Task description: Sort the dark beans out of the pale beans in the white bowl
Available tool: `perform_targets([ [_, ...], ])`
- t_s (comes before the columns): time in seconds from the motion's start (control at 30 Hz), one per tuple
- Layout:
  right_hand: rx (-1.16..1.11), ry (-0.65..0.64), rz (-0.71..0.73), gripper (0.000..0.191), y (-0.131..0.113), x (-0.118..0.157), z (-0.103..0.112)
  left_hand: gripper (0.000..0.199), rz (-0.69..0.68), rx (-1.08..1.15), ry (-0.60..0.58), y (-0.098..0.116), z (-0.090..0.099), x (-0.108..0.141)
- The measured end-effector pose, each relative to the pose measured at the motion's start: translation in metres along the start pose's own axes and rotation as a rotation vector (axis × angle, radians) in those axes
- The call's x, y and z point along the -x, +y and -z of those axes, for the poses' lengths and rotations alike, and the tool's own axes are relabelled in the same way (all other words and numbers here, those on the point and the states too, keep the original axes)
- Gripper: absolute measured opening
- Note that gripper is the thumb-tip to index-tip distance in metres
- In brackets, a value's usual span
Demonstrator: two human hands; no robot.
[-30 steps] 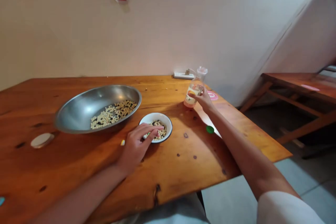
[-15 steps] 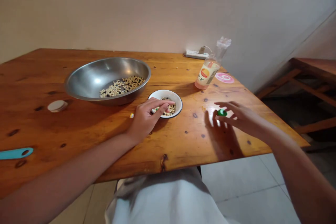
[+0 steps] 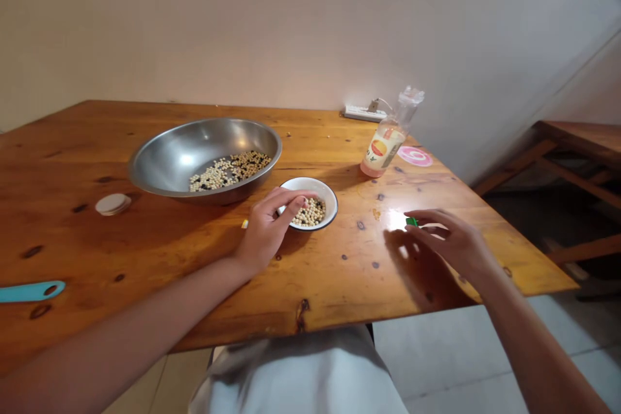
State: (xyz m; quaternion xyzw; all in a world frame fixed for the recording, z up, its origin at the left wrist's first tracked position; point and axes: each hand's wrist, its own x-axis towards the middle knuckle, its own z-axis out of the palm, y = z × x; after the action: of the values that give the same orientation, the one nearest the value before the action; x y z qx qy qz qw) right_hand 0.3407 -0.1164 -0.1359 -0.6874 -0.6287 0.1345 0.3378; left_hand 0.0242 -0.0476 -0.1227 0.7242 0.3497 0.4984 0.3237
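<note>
A small white enamel bowl (image 3: pixel 331 197) with a dark rim holds pale and dark beans (image 3: pixel 313 213). Over its left side is my left hand (image 3: pixel 272 220), thumb and index finger close together above the beans. Whatever lies between those fingers is too small or hidden to make out. To the right, my right hand (image 3: pixel 451 236) grips a green bottle cap (image 3: pixel 412 222) between thumb and fingertips, just over the tabletop. Its shadow falls on the wood below. Behind the bowl stands a clear bottle (image 3: pixel 383 145) with an orange-fruit label and a little pink liquid inside.
A large steel basin (image 3: pixel 165 158) with mixed beans stands at the left. Near it lie a round white lid (image 3: pixel 112 204) and a turquoise handle (image 3: pixel 32 292). A power strip (image 3: pixel 363 114) sits by the wall, and a pink round sticker (image 3: pixel 415 156) lies beside the bottle.
My right fingers have closed on the green cap, which now appears tipped. My left hand stays over the bowl. The whole view has shifted slightly downward.
</note>
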Motion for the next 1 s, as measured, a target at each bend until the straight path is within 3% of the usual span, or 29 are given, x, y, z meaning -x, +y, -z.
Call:
perform_targets([
  [0.2,-0.485,0.026,-0.059,0.032,-0.033,-0.029,-0.009,0.026,0.111,0.063,0.110,0.000,0.001,-0.003],
  [0.43,-0.851,-0.190,-0.132,0.035,-0.058,-0.087,-0.063,0.024,0.159,0.007,0.064,-0.013,-0.001,-0.009],
  [0.73,-0.643,-0.292,-0.060,0.032,-0.072,-0.158,-0.115,0.019,0.046,-0.072,-0.057,-0.010,-0.004,-0.006],
  [0.87,-0.460,-0.376,-0.004,0.017,-0.093,-0.184,-0.134,0.019,0.031,-0.063,-0.073,-0.008,-0.004,-0.006],
  [1.0,-0.197,-0.431,0.101,0.014,-0.115,-0.198,-0.148,0.019,0.021,-0.061,-0.084,-0.006,-0.004,-0.006],
])
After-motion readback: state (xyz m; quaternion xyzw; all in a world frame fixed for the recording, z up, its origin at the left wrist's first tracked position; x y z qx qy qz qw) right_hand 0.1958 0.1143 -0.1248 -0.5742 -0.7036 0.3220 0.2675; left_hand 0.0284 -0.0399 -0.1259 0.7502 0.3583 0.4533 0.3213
